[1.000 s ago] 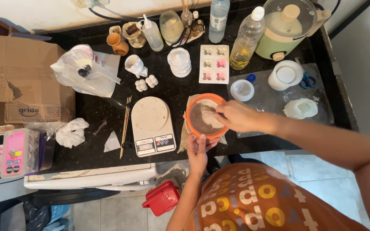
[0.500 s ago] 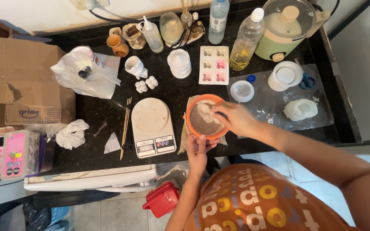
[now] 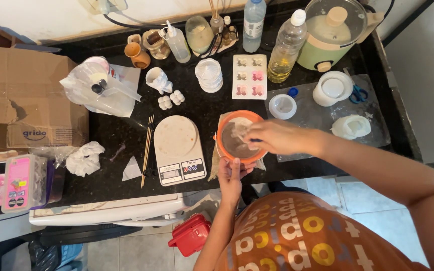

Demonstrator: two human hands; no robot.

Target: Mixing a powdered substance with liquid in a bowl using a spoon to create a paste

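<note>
**Two hands at an orange bowl on a crowded black counter**

Left to right. Far left: cardboard box (image 3: 23, 95), a pink packet (image 3: 17, 181) at its 6 o'clock, crumpled white tissue (image 3: 84, 158) just right of that. Clear plastic bag (image 3: 99, 88) with small items inside. Thin wooden skewers (image 3: 147, 148) lie with their long axis running 12 to 6. Just beside them, a white kitchen scale (image 3: 177, 148), platter bare.

Centre: orange bowl (image 3: 239, 136) sits near the front edge of the counter, on a piece of cloth or paper, just right of the scale. Left hand (image 3: 232, 175) comes up from 6 o'clock, fingers closed on the bowl's near rim, steadying it. Right hand (image 3: 272, 136) comes in from 3 o'clock, over the right side of the bowl, fingers bunched on a pale wad, cloth or paper, cannot tell which, pressed inside. Bowl's inside looks grey-brown, smeared.

Key relation: bowl lies at 12 o'clock of the left hand, at 9 o'clock of the right. Both touch it; the right one is over the inside, the left only on the rim.

At the bowl's 12 o'clock: white mould tray (image 3: 249, 76) with pink pieces. At 2 o'clock: small round white container (image 3: 283, 106). Further right: oil bottle (image 3: 286, 47), green cooker (image 3: 336, 32), blue-handled scissors (image 3: 358, 93).
</note>
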